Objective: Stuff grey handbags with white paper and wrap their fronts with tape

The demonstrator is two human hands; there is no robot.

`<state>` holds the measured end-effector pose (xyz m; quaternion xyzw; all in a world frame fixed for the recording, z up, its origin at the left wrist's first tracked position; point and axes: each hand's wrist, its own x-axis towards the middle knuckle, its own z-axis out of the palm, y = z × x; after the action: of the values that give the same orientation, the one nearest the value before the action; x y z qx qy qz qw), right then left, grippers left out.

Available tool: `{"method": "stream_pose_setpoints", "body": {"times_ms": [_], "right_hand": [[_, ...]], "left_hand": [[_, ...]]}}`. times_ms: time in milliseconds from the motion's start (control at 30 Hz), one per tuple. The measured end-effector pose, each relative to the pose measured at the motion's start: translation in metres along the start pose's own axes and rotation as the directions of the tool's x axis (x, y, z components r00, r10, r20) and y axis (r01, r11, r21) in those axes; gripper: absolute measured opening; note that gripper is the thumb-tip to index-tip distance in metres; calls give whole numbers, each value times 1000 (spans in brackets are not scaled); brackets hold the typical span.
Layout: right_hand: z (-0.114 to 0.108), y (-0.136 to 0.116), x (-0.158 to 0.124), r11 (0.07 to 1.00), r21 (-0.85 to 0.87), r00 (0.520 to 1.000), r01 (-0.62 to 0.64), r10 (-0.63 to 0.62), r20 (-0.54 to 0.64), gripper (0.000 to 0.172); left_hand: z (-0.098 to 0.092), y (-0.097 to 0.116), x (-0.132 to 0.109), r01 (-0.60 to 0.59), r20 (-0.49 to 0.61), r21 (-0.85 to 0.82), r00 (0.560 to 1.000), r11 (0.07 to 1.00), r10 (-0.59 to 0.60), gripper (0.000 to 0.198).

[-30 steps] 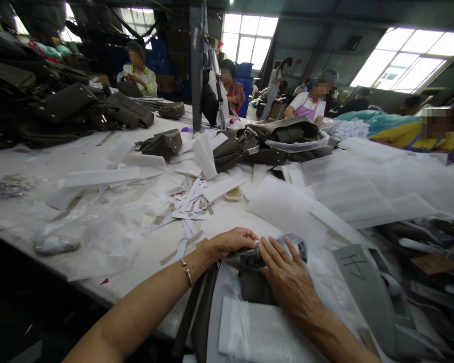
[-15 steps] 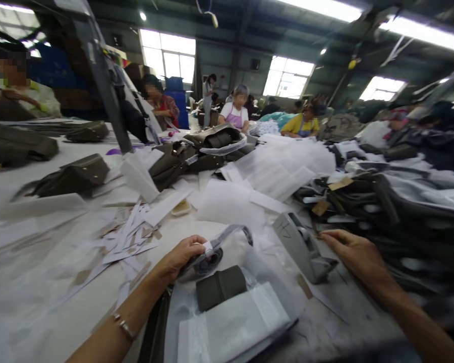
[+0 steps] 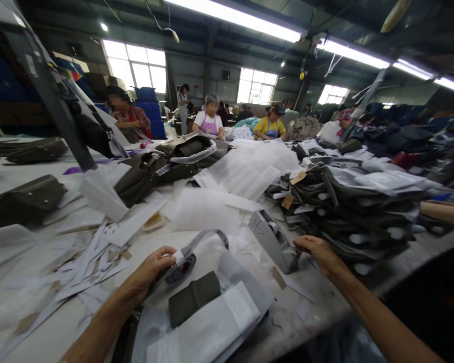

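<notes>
In the head view, my left hand (image 3: 155, 264) is closing around the end of a coiled grey strap (image 3: 180, 269), whose free length is arching away over the table (image 3: 325, 310) toward my right. My right hand (image 3: 321, 252) is keeping a narrow pinch, fingertips at the near end of a grey tape dispenser (image 3: 258, 227); I cannot tell whether anything is sitting between them. The dispenser is standing just to the left of and beyond that pinch, between it and the white foam sheets (image 3: 206, 209).

Below the coil and between my forearms, a dark green folded piece (image 3: 194, 298) is lying beside a white packet (image 3: 208, 330). A small brown card (image 3: 278, 277) is resting below the dispenser. To the left of my left hand, paper strips (image 3: 94, 267) are spreading; beyond it, a shallow tray (image 3: 154, 230) is sitting near the foam.

Just beyond my right hand, a high pile of dark bags (image 3: 348, 219) is blocking the space on that side, and another person's forearm (image 3: 444, 212) is showing farther right. Well beyond both hands, more dark bags (image 3: 144, 171) are lying, with co-workers (image 3: 210, 125) sitting behind.
</notes>
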<state>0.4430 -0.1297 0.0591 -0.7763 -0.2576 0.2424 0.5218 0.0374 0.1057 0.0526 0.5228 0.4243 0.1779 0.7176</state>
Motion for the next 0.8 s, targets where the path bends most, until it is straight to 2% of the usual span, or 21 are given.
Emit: {"method": "stream_pose_setpoints", "body": {"times_ms": [167, 333, 400, 500, 567, 633, 700, 800], "right_hand": [[-3, 14, -25, 1000, 3, 989, -29, 29, -145, 31], [-5, 19, -32, 996, -27, 990, -82, 78, -121, 33], [-12, 22, -30, 990, -118, 989, -81, 65, -134, 29], [-25, 35, -31, 967, -179, 977, -178, 153, -145, 25], [-32, 46, -38, 959, -83, 957, -270, 259, -128, 27], [-34, 48, -48, 951, 49, 948, -306, 309, -83, 32], [-28, 39, -60, 947, 158, 958, -280, 286, -19, 35], [-5, 6, -72, 939, 263, 975, -221, 204, 91, 37]], "left_hand": [[1, 3, -5, -22, -25, -2, 999, 1000, 22, 43], [0, 3, -8, -53, -56, -27, 997, 998, 52, 45], [-1, 2, -10, -77, -60, -51, 995, 996, 74, 45], [-2, 1, -13, -113, -62, -70, 992, 991, 109, 43], [-2, 0, -14, -123, -62, -70, 991, 990, 119, 44], [-2, -1, -13, -129, -57, -64, 990, 990, 125, 46], [-2, -1, -11, -141, -45, -54, 989, 989, 139, 47], [-1, -3, -10, -164, -51, -49, 986, 985, 161, 46]]}}
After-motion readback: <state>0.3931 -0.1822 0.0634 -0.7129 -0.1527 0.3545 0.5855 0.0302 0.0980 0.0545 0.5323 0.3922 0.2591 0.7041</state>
